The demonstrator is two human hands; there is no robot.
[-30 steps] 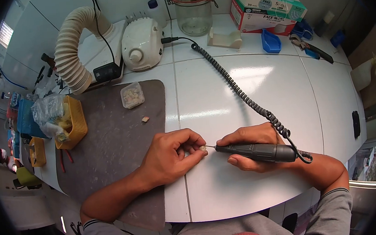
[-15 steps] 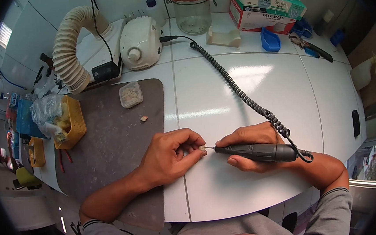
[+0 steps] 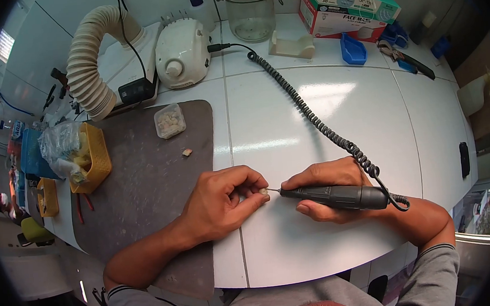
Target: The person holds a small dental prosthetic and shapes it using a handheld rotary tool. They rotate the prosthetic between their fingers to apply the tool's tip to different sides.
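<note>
Between thumb and fingertips my left hand [image 3: 220, 204] pinches a small cream-coloured piece [image 3: 263, 192], too small to name. My right hand [image 3: 333, 177] is wrapped round a black rotary handpiece [image 3: 340, 197], lying nearly level and pointing left. Its thin metal bit [image 3: 275, 190] reaches right to the edge of the cream piece. From the back of the handpiece a coiled black cord [image 3: 304, 105] runs up to a white control unit [image 3: 182, 54] with a round knob. Both hands are low over the white tiled table [image 3: 333, 244].
A grey mat [image 3: 139, 201] bears a small clear tub [image 3: 170, 121] of pale pieces and one loose chip [image 3: 187, 152]. Left stand a yellow basket [image 3: 98, 159] and a ribbed hose [image 3: 86, 67]. At the back are a glass jar [image 3: 251, 14], mask boxes [image 3: 339, 27], a blue tray [image 3: 353, 49] and pliers [image 3: 410, 62].
The cream piece has turned slightly in my left fingertips, and the bit's tip has shifted a little against it. Both hands otherwise keep their places.
</note>
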